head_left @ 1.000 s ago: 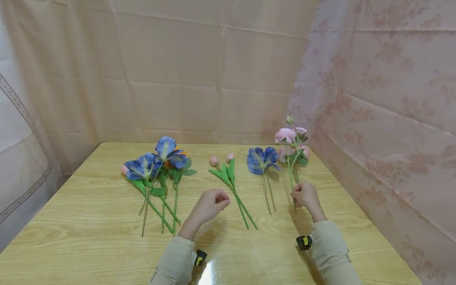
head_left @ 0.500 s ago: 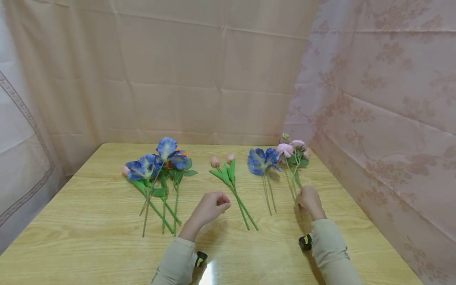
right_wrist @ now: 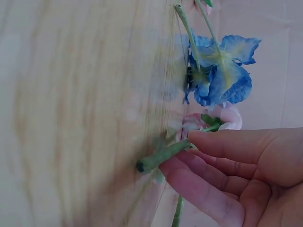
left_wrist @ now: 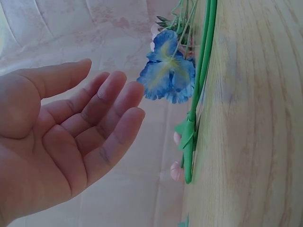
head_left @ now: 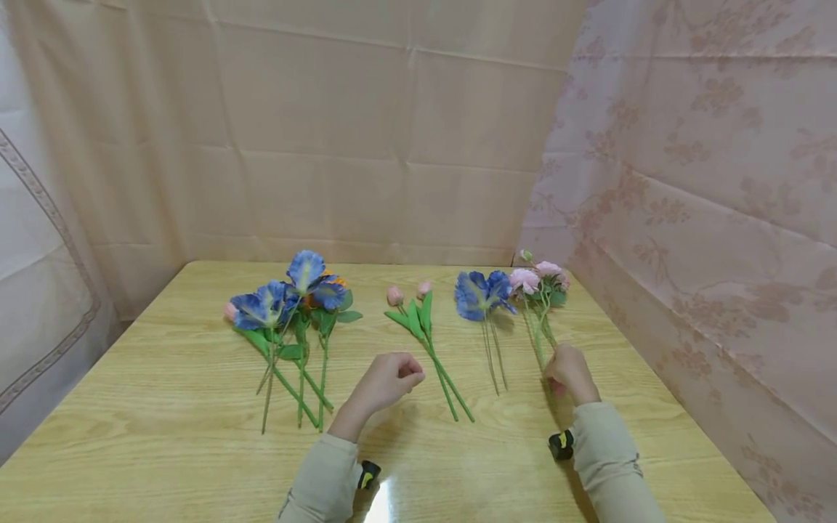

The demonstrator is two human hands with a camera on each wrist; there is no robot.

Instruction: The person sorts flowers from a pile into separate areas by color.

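Observation:
My right hand pinches a pink peony's green stem near its lower end, low over the table at the right. The pink peony heads lie at the back right; which bloom belongs to the pinched stem is hard to tell. Just left of them lie blue irises with thin stems. My left hand hovers over the table holding nothing, its fingers loosely curled. Nearest to it are two pink tulips, their green stems crossed.
At the left lies a pile of blue irises, an orange flower, a pink tulip bud and green stems. The wooden table is bounded by a beige curtain behind and a floral cloth at the right.
My right hand has lowered the pink peony from above the other pink blooms down among them, moving slightly right. My left hand has stayed almost still.

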